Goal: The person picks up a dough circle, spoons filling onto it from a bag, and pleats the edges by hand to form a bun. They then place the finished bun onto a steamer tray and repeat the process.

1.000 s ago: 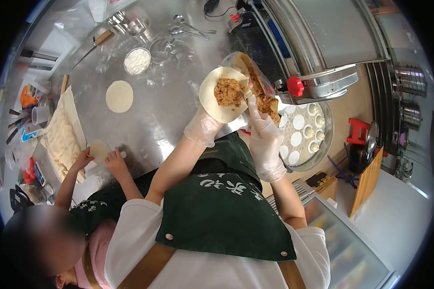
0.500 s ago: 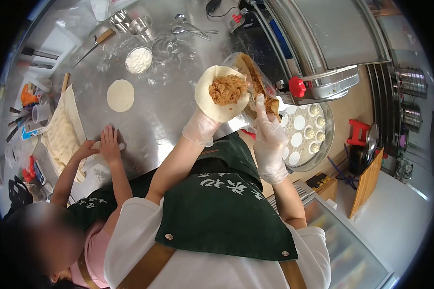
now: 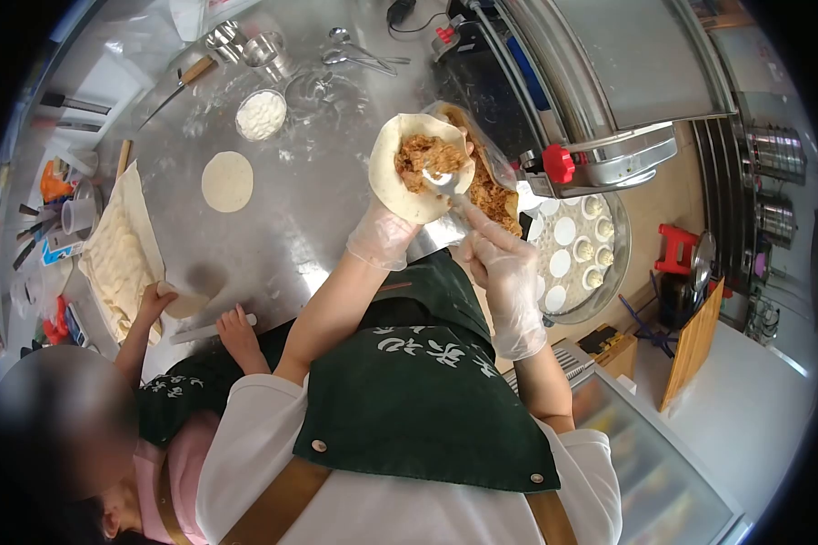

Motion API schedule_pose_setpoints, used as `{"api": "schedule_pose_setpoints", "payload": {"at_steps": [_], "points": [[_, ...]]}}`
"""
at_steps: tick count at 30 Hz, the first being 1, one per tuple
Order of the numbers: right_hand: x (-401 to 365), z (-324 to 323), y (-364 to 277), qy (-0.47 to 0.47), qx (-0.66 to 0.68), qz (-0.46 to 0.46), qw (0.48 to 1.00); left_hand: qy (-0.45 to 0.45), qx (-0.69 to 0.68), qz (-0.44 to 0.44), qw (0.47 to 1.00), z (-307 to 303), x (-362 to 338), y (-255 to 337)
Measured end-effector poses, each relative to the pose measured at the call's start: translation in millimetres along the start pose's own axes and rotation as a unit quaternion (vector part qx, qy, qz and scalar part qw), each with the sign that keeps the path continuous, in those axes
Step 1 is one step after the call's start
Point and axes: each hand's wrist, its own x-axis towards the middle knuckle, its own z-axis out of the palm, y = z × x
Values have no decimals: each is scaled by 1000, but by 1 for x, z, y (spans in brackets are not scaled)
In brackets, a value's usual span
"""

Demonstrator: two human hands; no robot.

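A round dough wrapper [image 3: 393,193] with a heap of brown shredded filling [image 3: 424,160] lies on my left hand [image 3: 383,236], which wears a clear glove; its fingertips show at the wrapper's right edge. My right hand [image 3: 503,262], gloved as well, grips a metal spoon [image 3: 444,183] whose bowl presses on the filling. Just behind and to the right of the wrapper is an open plastic bag of the same filling [image 3: 493,196]. A second, bare dough circle [image 3: 227,182] lies flat on the steel table [image 3: 282,218].
At left a co-worker's hands [image 3: 239,338] handle a dough piece and a rolling pin beside a covered dough slab [image 3: 120,265]. A bowl of white paste [image 3: 262,114], a knife [image 3: 187,82] and spoons are farther back. Right: a machine [image 3: 609,168] and round tray [image 3: 563,309].
My right hand has drawn back from the bag, and the spoon is now on the filling in the wrapper. The co-worker's hands have moved apart, one lifting a dough piece.
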Motion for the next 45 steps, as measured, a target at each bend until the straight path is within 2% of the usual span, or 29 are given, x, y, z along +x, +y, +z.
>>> {"api": "schedule_pose_setpoints", "payload": {"at_steps": [1,2,5,6,8,11,12,15,16,17,18,19,21,23,25,27,29,30,33,34,36,39,40,41,43,45], "points": [[1,-1,0,-17,43,30,998,-18,-141,-61,988,0,2,2],[4,-4,1,-35,86,60,994,-36,-279,-120,952,0,3,2],[13,-14,12,-109,159,139,971,-29,-107,6,994,1,-2,-7],[15,-16,16,-133,176,162,962,-15,-159,-38,986,-6,-2,-12],[16,-10,22,-93,115,138,979,16,-262,-127,957,-31,-3,-25],[29,-8,46,-67,0,82,994,22,-340,-151,928,-59,-2,-34],[29,-7,52,-65,-33,69,995,68,-315,-144,936,-59,-8,-34],[25,-2,49,-81,-91,32,992,16,-326,-77,942,-52,-21,-15],[25,-4,47,-98,-102,7,990,51,-273,-34,960,-54,-24,-18],[25,-5,44,-116,-113,-19,987,23,-243,17,970,-55,-27,-21],[23,-2,34,-114,-49,44,991,-3,-210,67,975,-55,-29,-22],[24,-1,32,-127,-34,51,990,-25,-175,116,977,-54,-30,-23],[26,0,31,-153,-4,74,985,-17,-195,114,974,-56,-34,-23],[36,-6,41,-230,77,158,957,-43,-140,180,973,-54,-37,-24],[47,-12,54,-282,192,229,911,-68,-231,132,962,-65,-34,-29],[47,-12,54,-281,256,268,885,-87,-296,75,948,-72,-28,-28],[48,-11,53,-313,326,303,839,-88,-318,62,942,-70,-31,-25],[44,-8,49,-315,316,302,842,-71,-308,69,946,-64,-37,-22],[41,-10,49,-350,209,216,887,-77,-309,72,945,-69,-35,-26],[33,-6,39,-303,135,156,930,-88,-314,70,943,-73,-33,-28],[14,4,16,-197,-18,31,980,-42,-297,55,952,-78,-37,-28],[33,5,20,-84,-28,-20,996,13,-273,57,960,-74,-45,-27],[39,1,26,-94,-59,-49,993,14,-271,57,961,-73,-46,-27],[49,-1,43,-94,-125,-116,981,-13,-281,45,959,-73,-45,-26],[60,-5,68,-83,-235,-243,937,-65,-300,22,951,-76,-40,-27],[52,-3,68,-48,-299,-340,890,-59,-296,18,953,-78,-36,-33]]}}
